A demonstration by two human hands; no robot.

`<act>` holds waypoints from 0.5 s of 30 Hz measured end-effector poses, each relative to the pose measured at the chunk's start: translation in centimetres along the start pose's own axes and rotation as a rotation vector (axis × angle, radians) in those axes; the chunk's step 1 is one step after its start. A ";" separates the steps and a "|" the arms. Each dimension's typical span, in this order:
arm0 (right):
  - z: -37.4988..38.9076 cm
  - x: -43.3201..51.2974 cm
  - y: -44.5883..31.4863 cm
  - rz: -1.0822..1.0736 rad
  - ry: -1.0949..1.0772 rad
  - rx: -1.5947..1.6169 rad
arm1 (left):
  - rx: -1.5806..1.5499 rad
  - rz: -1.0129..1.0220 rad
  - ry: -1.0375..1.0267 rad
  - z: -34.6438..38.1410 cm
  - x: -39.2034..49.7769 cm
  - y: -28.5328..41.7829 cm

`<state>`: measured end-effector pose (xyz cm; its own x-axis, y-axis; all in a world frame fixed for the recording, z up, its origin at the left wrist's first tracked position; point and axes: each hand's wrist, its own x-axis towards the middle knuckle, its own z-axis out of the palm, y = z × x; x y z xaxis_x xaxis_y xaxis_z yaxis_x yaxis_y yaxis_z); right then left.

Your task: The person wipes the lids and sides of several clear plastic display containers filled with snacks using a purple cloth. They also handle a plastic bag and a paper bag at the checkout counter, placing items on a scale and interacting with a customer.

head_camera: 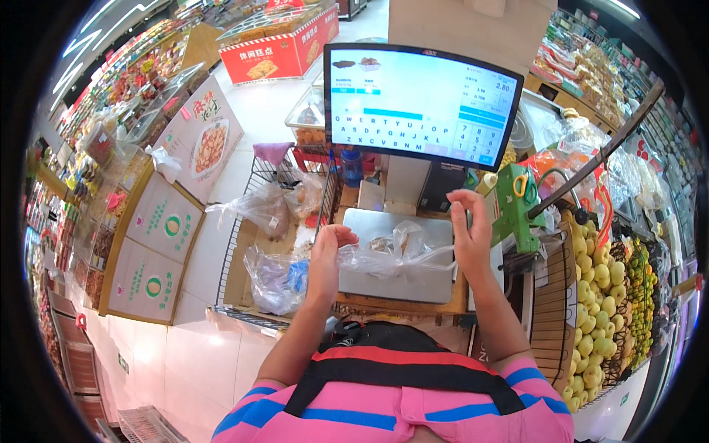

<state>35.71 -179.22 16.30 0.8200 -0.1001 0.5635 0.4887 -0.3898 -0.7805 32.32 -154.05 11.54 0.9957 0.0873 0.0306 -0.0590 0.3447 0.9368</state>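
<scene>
A clear plastic bag (396, 252) with something brownish inside lies on the metal plate of a weighing scale (360, 285). Its twisted ends stretch sideways towards both hands. At the scale's left edge is my left hand (327, 257), fingers bent inward, its palm side against one bag end; whether it grips the film is hidden. My right hand (472, 230) is raised over the plate's right edge, thumb and fingers apart and nothing seen between them. The other bag end reaches close below its palm. Behind the scale stands a lit touchscreen monitor (410, 111) showing a keyboard.
A wire shopping cart (235, 260) on the left holds several plastic bags. A green bag-sealing device (512, 205) with scissors stands right, under a slanting pole (601, 149). Beyond it are yellow-green fruits (592, 310). A blue-capped bottle (352, 166) is behind the scale.
</scene>
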 end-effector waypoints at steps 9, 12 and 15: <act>10.1 13.0 -4.6 -0.450 -0.430 -0.414 | 0.789 0.880 -0.060 3.2 -2.7 4.7; 14.7 17.5 -5.6 -0.532 -0.426 -0.654 | 0.815 0.889 -0.191 4.7 -2.6 4.9; 16.5 19.1 -6.5 -0.467 -0.455 -0.920 | 0.846 0.880 -0.226 5.2 -2.2 4.9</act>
<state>53.14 -163.50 27.66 0.7389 0.5015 0.4501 0.5245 -0.8474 0.0832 30.17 -157.40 17.88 0.6359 -0.2090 0.7429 -0.7321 -0.4678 0.4951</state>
